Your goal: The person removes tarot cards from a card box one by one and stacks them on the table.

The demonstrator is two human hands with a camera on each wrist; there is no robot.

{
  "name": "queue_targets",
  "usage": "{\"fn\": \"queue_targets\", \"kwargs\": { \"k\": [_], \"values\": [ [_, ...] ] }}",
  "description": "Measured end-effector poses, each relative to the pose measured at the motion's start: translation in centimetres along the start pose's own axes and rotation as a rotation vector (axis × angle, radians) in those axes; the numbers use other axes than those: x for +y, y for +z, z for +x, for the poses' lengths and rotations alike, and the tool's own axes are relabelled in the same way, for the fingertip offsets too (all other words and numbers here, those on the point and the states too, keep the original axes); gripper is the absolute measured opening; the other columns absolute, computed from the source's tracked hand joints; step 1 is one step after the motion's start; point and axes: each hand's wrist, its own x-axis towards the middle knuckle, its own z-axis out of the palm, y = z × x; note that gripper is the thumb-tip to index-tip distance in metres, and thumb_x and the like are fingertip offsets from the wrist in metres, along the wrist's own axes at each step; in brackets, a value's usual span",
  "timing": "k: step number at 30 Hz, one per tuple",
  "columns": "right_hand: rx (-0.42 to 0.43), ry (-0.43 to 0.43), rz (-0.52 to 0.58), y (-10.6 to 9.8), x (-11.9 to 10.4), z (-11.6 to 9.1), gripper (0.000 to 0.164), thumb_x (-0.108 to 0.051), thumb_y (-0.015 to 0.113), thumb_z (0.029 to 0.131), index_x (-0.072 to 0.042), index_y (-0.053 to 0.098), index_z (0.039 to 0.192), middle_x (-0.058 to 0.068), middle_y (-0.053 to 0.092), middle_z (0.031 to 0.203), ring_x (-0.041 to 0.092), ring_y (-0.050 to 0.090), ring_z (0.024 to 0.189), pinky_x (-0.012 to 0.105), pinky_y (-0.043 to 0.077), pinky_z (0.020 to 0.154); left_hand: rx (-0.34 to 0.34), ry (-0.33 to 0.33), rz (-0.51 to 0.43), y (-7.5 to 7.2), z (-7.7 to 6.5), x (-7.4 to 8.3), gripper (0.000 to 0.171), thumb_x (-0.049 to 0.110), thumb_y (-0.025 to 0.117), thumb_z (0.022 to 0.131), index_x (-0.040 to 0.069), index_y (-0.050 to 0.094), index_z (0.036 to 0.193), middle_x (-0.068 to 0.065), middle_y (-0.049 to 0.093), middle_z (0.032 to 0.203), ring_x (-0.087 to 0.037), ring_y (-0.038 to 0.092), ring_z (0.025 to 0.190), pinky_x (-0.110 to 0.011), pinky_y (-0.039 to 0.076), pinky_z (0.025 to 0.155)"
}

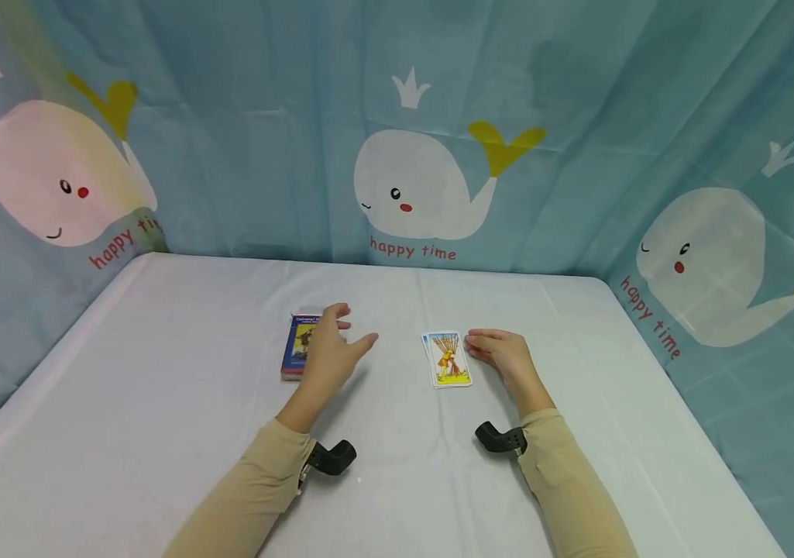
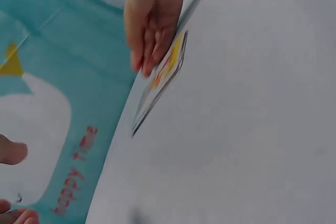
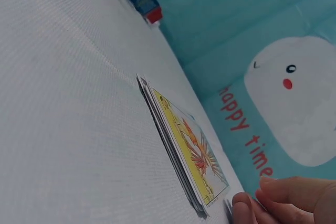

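Observation:
A small stack of tarot cards (image 1: 450, 359) lies on the white tabletop, its top card showing a figure with a bundle of staves. The stack's edges are slightly uneven. My right hand (image 1: 508, 358) is just right of it, fingers loosely bent, fingertips close to the card edge; whether they touch is unclear. In the right wrist view, a thin dark sliver shows beside those fingers (image 3: 286, 192). My left hand (image 1: 330, 356), thumb and fingers spread apart, hovers by a blue card box (image 1: 293, 353), hiding its right part. Nothing shows in the left hand.
A white cloth (image 1: 383, 480) covers the table. Behind and at both sides hangs a blue curtain (image 1: 243, 178) with whale prints. Black curved pieces, a left one (image 1: 334, 457) and a right one (image 1: 499, 438), stick out from the wrists over the table.

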Motion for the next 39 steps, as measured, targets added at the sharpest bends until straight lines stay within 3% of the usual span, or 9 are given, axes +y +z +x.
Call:
{"fn": "queue_targets", "kwargs": {
  "k": [6, 14, 25, 39],
  "values": [
    [-0.010, -0.014, -0.016, -0.1, -0.1, -0.1, 0.035, -0.012, 0.067, 0.093, 0.002, 0.066, 0.125, 0.018, 0.066, 0.130, 0.004, 0.067, 0.093, 0.022, 0.054, 0.089, -0.137, 0.037, -0.045, 3.8, 0.0, 0.3, 0.060, 0.011, 0.071, 0.087, 0.002, 0.047, 0.140, -0.017, 0.056, 0.140, -0.036, 0.059, 0.120, -0.046, 0.049, 0.100],
    [-0.022, -0.014, 0.012, 0.4, -0.1, -0.2, 0.034, -0.008, 0.066, 0.094, 0.002, 0.066, 0.126, 0.017, 0.067, 0.128, 0.005, 0.068, 0.094, 0.022, 0.055, 0.087, -0.249, 0.010, -0.094, 7.3, 0.6, -0.1, 0.060, 0.008, 0.070, 0.086, 0.000, 0.046, 0.141, -0.017, 0.055, 0.143, -0.032, 0.055, 0.129, -0.044, 0.047, 0.104],
    [-0.031, 0.002, 0.044, 0.5, -0.2, -0.3, 0.035, -0.005, 0.063, 0.094, 0.003, 0.064, 0.128, 0.019, 0.066, 0.128, 0.007, 0.069, 0.096, 0.025, 0.055, 0.089, -0.288, -0.070, -0.175, 9.2, 1.5, -0.2, 0.060, 0.002, 0.062, 0.087, -0.005, 0.043, 0.144, -0.023, 0.054, 0.142, -0.033, 0.056, 0.128, -0.042, 0.049, 0.103],
    [-0.066, -0.003, 0.034, 0.6, -0.2, -0.1, 0.034, -0.004, 0.061, 0.096, 0.004, 0.063, 0.129, 0.021, 0.062, 0.133, 0.009, 0.068, 0.100, 0.031, 0.053, 0.095, -0.294, -0.094, -0.223, 10.0, 2.0, -0.3, 0.059, 0.002, 0.060, 0.089, -0.005, 0.041, 0.145, -0.021, 0.053, 0.143, -0.033, 0.054, 0.129, -0.042, 0.046, 0.106]
  ]
}}
